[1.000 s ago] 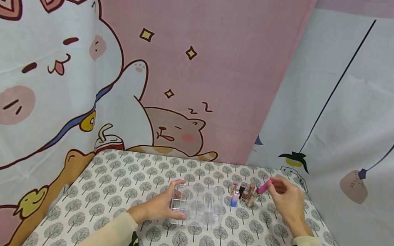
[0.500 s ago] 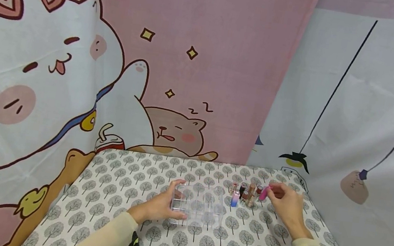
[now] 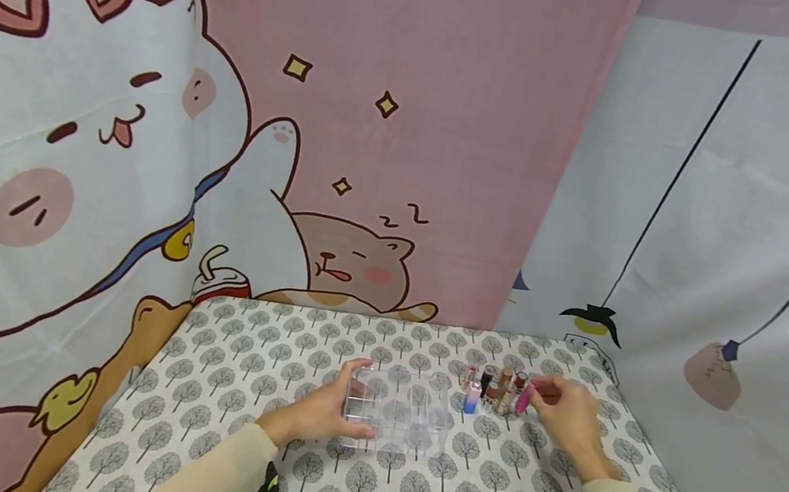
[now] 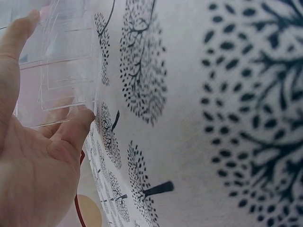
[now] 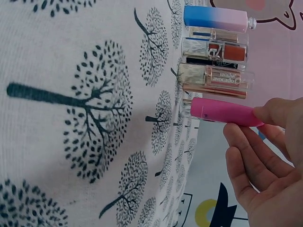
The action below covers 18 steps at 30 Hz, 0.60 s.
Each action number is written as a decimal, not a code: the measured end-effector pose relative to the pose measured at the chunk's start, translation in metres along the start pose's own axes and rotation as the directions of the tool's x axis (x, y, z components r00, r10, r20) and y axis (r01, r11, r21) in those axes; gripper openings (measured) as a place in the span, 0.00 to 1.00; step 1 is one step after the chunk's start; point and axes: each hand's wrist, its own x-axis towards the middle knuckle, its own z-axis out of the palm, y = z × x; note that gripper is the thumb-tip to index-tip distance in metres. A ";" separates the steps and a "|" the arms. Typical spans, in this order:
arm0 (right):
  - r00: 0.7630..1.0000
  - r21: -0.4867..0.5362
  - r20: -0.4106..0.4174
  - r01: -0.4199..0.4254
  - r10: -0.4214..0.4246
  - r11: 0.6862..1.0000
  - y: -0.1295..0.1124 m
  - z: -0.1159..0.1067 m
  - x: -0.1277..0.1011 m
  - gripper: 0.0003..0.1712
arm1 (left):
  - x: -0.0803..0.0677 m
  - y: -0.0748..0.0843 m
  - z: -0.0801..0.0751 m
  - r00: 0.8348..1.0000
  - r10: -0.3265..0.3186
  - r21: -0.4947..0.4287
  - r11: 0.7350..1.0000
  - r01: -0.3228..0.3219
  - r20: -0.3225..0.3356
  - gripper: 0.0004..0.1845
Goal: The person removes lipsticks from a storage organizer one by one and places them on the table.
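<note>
My left hand [image 3: 322,411] grips the left end of a clear plastic compartment organizer [image 3: 409,412], thumb on the near side and fingers on the far side. In the left wrist view the thumb and fingers span the organizer's [image 4: 66,61] see-through walls. My right hand [image 3: 569,418] pinches the top of a bright pink lipstick tube [image 5: 222,112] between thumb and fingertips. The tube stands nearly upright, its lower end close to the tablecloth. Right beside it is a group of lipsticks, among them a clear-capped tube [image 5: 229,77] and a blue-to-pink tube [image 3: 472,397].
A tablecloth [image 3: 361,485] printed with trees covers the table. Behind the table hangs a pink cloth [image 3: 425,32] with cartoon animals, and a pale cloth [image 3: 780,250] hangs at the right. More lipsticks, such as a brown one [image 3: 506,377], stand between the organizer and my right hand.
My right hand has moved down and slightly left, bringing the pink lipstick from a tilted position to nearly upright beside the other lipsticks. The left hand and organizer have stayed in place.
</note>
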 end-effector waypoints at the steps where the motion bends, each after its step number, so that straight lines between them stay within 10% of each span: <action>1: 1.000 -0.001 0.003 0.001 -0.001 1.000 0.000 0.001 0.000 0.13 | 0.000 0.000 0.000 1.000 -0.001 0.002 1.000 0.001 0.002 0.68; 18: 0.997 -0.010 0.061 -0.038 0.038 0.999 0.007 0.010 0.001 0.14 | 0.002 -0.003 0.000 1.000 -0.017 0.012 1.000 0.017 -0.004 0.68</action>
